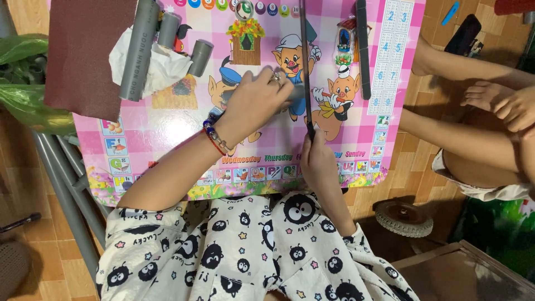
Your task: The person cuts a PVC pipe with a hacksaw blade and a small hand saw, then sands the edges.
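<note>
1. A short grey pipe piece [290,93] is seen lying on the pink picture table [167,128], its long axis running left to right across the view; most of it is hidden under the left hand

2. The left hand [256,100] is closed down over the pipe piece from above, fingers wrapped toward its right end, pinning it to the tabletop

3. The right hand [319,161] is closed around the near end of a long dark saw blade [305,61], which is held upright on edge and runs away from the body toward the far side of the table

4. The blade is set crosswise to the pipe piece, meeting it just beside the left fingertips [281,83]; whether the edge is touching the pipe cannot be told

5. The left hand is the nearer to the pipe piece; the right hand lies closer to the body, below it in the view

6. Three more grey pipes [140,47] are noted on a white cloth [161,67] at the far left, well apart from both hands

7. A second dark strip [363,47] is seen lying on the table to the right of the blade, untouched

8. Another person's legs [473,100] are present at the right edge, clear of the table
</note>
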